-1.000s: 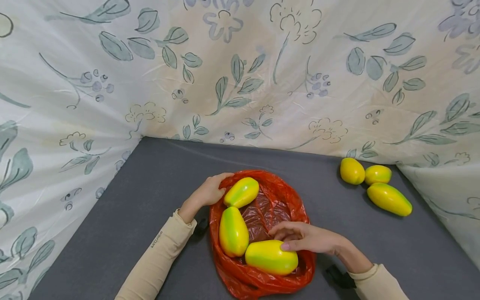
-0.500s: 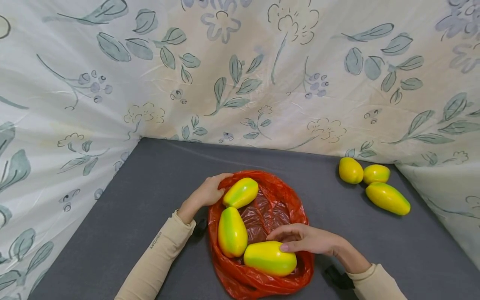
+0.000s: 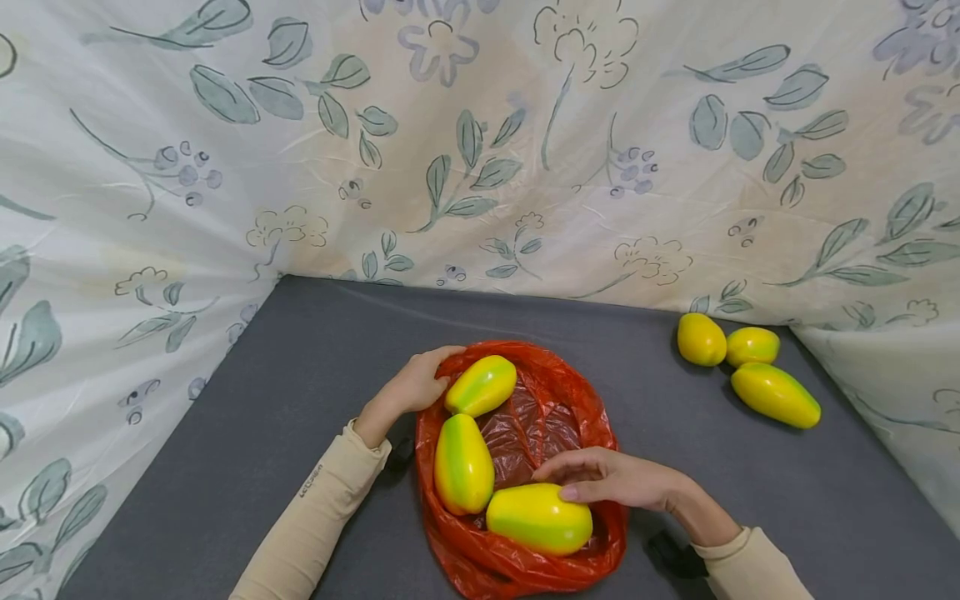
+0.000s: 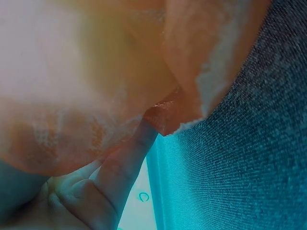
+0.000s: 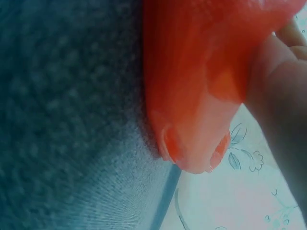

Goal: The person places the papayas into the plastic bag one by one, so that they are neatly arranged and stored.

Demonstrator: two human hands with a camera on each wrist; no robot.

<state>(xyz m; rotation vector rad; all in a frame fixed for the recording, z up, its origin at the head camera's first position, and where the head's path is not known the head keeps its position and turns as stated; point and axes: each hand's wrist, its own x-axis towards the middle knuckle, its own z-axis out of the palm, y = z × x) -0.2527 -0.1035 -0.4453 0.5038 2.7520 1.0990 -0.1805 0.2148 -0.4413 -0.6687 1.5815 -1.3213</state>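
Placing the near papaya (image 3: pixel 536 521) seems underway: right hand (image 3: pixel 626 477) touches it, grip unclear; left hand (image 3: pixel 412 386) pinches red plastic bag (image 3: pixel 596 412); next, likely release.

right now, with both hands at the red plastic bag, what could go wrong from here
The red plastic bag looks thin, so it might tear or sag if the left hand, which holds its rim, pulls on that side alone. The near papaya, touched by the thumb of the right hand, is smooth and rounded, so it could slip if lifted that way. Three papayas outside the bag lie loose, and a bump could set them rolling.
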